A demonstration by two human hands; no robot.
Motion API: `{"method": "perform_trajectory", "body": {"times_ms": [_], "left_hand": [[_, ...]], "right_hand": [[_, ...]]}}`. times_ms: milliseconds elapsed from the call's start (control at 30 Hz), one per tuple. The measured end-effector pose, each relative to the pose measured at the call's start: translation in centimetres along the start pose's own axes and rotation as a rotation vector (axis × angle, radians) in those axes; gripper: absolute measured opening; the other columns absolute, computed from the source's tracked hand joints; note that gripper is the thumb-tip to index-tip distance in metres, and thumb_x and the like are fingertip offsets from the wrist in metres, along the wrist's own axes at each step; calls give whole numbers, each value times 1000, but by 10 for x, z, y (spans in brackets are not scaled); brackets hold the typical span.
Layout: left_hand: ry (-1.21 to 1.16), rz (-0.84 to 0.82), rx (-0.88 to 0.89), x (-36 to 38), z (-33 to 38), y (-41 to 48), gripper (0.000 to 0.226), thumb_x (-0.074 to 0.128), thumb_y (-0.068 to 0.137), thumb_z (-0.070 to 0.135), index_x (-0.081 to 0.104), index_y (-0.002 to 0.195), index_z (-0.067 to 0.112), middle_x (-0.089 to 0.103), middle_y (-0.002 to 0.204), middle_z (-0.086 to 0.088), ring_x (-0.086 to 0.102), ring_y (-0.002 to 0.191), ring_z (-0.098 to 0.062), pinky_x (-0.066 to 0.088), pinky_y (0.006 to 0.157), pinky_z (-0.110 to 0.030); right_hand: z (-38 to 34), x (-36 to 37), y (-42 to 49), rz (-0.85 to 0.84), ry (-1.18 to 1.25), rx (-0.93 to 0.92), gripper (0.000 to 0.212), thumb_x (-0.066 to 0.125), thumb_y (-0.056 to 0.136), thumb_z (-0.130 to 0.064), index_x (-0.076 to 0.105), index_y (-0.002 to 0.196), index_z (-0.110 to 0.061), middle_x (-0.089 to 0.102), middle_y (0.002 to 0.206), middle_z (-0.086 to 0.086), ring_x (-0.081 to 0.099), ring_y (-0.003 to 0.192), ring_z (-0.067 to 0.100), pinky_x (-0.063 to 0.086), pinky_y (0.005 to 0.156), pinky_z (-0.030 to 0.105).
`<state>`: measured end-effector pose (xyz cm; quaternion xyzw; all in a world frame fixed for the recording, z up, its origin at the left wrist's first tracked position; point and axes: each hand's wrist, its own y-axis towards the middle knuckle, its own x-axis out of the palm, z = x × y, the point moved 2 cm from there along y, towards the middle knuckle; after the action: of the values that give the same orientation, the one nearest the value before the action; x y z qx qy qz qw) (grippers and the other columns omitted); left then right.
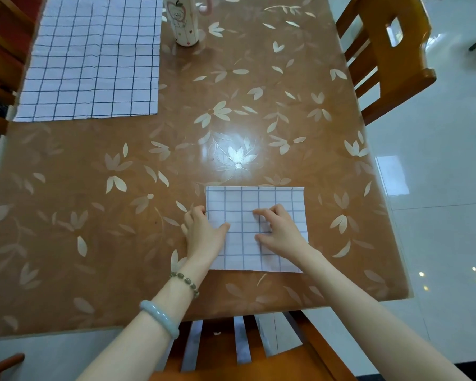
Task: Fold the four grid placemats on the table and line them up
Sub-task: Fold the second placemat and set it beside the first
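While the left fingers (196,213) curl against the left edge of the folded mat (272,199) and the thumb lies across its top, the left hand (204,235) pinches that edge. The right fingers (264,213) are bent and a little apart, tips pressing down on the middle of the mat, thumb spread wide; the right hand (282,229) grips nothing. The mat lies flat, a tidy rectangle near the front edge of the table (121,188), right of centre. A bead bracelet (184,281) and a bangle (160,317) ring the left wrist. Far off at the back left, a spread mat (94,59) lies unfolded. Just beside it stands a cup (183,23), upright.
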<state>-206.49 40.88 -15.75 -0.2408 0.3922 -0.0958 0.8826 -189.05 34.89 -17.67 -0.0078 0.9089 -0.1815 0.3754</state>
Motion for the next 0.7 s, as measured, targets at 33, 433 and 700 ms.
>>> {"method": "perform_trajectory", "body": {"times_ms": [33,433,700], "left_hand": [[-6,16,4,1,0,-2,68,72,82,28,36,137,10,32,145,-9,30,134,-30,31,109,-42],[-446,-184,-139,-10,-13,9,2,70,85,13,69,83,12,72,87,-3,68,79,-16,51,63,-25],[-252,-51,-48,-44,-45,21,9,74,81,16,68,83,10,71,83,-5,68,82,-22,57,72,-39]], "right_hand": [[0,0,0,-1,2,1,55,67,78,-12,52,131,-16,39,103,0,42,95,16,40,87,22],[-3,0,1,-24,-42,12,56,66,79,-13,50,132,-16,40,104,0,44,98,19,40,86,25],[-37,24,10,-37,-109,-63,56,67,80,-16,51,133,-14,41,102,2,43,98,20,43,86,32]]}}
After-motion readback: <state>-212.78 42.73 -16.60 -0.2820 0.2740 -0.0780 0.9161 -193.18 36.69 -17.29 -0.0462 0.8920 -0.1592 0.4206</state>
